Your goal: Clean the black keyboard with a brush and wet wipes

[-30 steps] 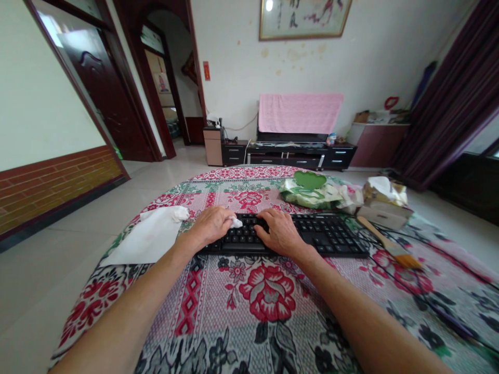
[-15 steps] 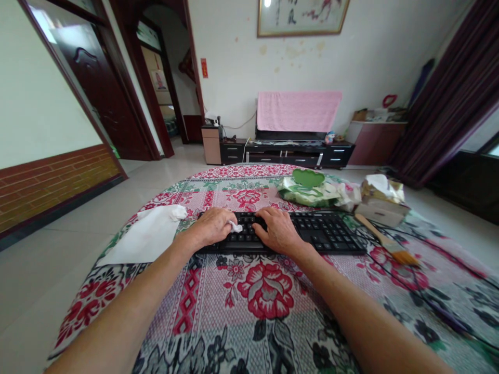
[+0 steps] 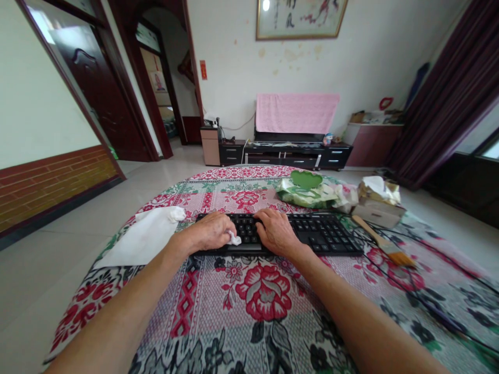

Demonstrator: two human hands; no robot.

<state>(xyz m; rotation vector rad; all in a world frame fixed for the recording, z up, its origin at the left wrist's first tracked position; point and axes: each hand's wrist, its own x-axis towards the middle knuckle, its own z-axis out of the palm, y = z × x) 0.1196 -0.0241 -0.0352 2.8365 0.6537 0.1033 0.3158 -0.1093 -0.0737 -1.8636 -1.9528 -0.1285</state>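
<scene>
A black keyboard (image 3: 327, 232) lies across the patterned tablecloth in front of me. My left hand (image 3: 214, 231) is over its left part, fingers closed around a crumpled white wipe (image 3: 234, 239). That wipe touches the lower rows of keys, near the space bar. Around the middle of the keyboard, my right hand (image 3: 276, 231) holds on from above, fingers curled by the back edge and thumb bent over the keys. Its palm hides the keys beneath.
Left of the keyboard lies a white sheet (image 3: 140, 239) with a crumpled wipe (image 3: 176, 213) on its corner. A green wipes pack (image 3: 306, 189) with lid raised and a tissue box (image 3: 378, 205) stand behind. A brush (image 3: 384, 241) and cables (image 3: 429, 304) lie right.
My left hand has slid slightly left and toward me with the wipe, moving lower on the keys. My right hand stays at about the same place on the keyboard.
</scene>
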